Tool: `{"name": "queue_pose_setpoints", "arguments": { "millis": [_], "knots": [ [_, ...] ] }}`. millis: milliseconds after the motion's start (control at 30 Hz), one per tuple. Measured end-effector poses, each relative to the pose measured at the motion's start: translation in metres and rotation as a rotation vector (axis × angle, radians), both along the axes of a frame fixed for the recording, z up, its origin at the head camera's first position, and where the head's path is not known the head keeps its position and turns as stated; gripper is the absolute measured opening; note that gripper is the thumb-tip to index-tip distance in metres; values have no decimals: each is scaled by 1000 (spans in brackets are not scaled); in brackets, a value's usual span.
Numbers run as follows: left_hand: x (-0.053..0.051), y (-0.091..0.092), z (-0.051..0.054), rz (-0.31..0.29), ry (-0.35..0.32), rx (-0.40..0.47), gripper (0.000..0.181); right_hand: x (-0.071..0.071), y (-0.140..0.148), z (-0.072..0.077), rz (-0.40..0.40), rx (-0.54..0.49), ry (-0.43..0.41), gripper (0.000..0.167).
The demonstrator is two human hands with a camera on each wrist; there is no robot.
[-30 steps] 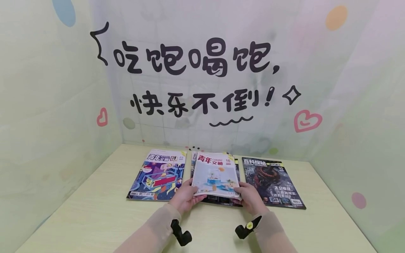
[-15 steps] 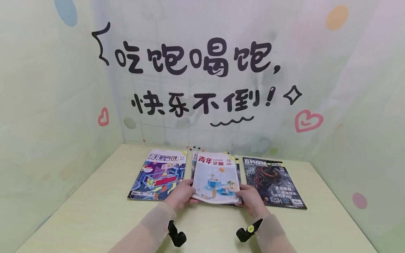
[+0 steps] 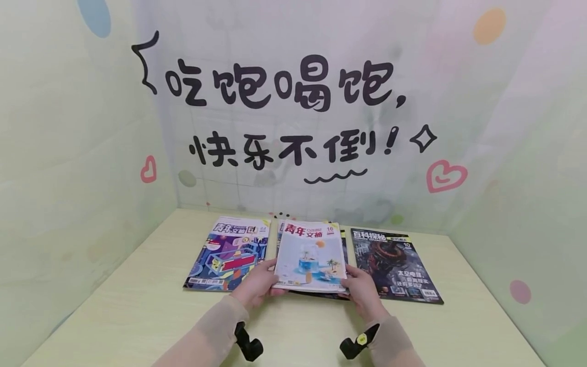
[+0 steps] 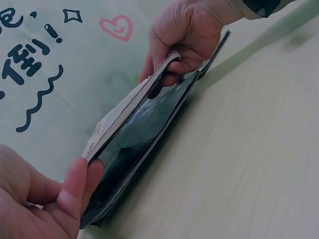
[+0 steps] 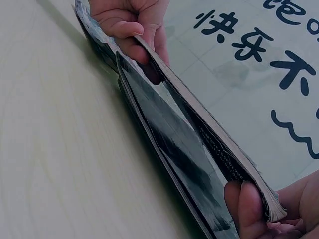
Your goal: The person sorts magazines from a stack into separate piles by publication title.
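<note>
Left hand (image 3: 256,283) and right hand (image 3: 363,288) pinch the white-covered magazine (image 3: 312,255) by its lower corners.
It is held above a dark magazine stack (image 5: 172,149) on the desk (image 3: 293,339), a gap between; from the head view it hides most of that stack, whose count is unclear. The left hand covers a corner of the purple magazine (image 3: 229,255); the black magazine (image 3: 396,267) lies to the right. Each wrist view crops its own hand.

4+ mags (image 3: 312,255), 2 hands (image 3: 258,281) (image 3: 363,289), 2 wrist cams (image 3: 249,347) (image 3: 353,346), 2 pink hearts (image 3: 430,178) (image 3: 144,173), 1 tbl (image 3: 137,306)
</note>
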State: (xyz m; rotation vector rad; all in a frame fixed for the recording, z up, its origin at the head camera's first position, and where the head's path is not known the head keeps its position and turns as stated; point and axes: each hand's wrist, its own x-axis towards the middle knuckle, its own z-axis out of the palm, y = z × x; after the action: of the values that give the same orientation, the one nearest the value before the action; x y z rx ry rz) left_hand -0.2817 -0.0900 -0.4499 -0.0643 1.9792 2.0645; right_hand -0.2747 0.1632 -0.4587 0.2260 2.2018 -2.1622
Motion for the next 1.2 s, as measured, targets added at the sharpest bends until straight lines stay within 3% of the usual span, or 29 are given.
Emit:
{"name": "queue_pose_setpoints", "arguments": {
  "millis": [167,467,1200],
  "knots": [
    [1,-13,3,18,-4,-7,59,0,-13,4,14,9,31,53],
    [1,-49,-1,82,59,-24,58,-3,-49,6,85,-27,67,51],
    [18,-139,-1,77,-20,-142,59,1,-130,2,177,-107,83,55]
  ]
}}
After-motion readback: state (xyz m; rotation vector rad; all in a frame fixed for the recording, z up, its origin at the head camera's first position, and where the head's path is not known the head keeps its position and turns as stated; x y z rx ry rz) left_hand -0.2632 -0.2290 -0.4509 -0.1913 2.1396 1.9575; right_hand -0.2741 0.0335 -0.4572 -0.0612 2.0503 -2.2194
